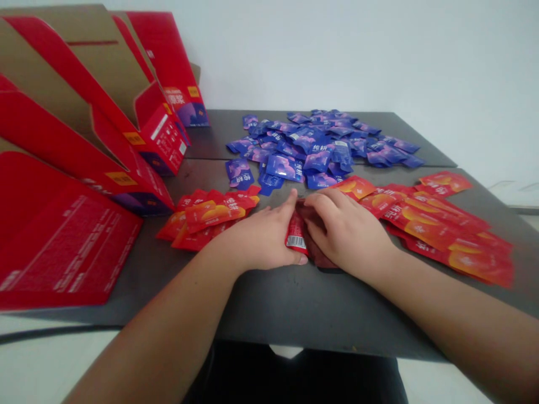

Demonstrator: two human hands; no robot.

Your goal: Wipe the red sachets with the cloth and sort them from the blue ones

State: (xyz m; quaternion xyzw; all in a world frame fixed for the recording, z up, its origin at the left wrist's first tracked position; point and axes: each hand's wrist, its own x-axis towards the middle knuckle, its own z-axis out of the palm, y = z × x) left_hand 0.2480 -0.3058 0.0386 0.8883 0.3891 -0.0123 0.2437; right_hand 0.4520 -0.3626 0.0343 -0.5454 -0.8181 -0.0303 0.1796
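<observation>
My left hand and my right hand meet at the middle of the dark table, both closed around a small stack of red sachets held on edge between them. A barcode shows on the stack's near end. A short pile of red sachets lies just left of my left hand. A wider spread of red and orange sachets lies to the right of my right hand.
A heap of blue sachets covers the far middle of the table. Several folded red cardboard boxes lean at the left, and one flat red carton lies at the near left. A white wall stands behind.
</observation>
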